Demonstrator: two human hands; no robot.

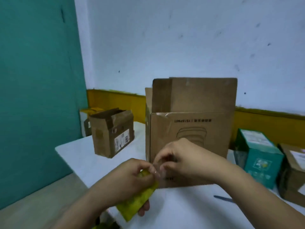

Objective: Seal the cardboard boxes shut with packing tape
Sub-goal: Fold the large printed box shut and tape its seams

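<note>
Well, a smaller torn box [112, 134] sits back left on the white table [181, 209], with a teal carton [259, 159] at right. The big box [189, 129] stands just before me, flaps up. My left hand [132, 179] grips the yellow tape roll [135, 202]. My right hand [184, 161] pinches the tape end [157, 172].

I see matt brown cardboard on the big box [189, 146], creased cardboard on the small box [105, 138], a smooth white worktop [92, 162], a glossy teal carton [262, 164].

Four boxes [194, 142] [112, 134] [257, 156] [293, 176] (maybe five), one tape roll [137, 202], two hands [132, 182] [186, 161]
</note>
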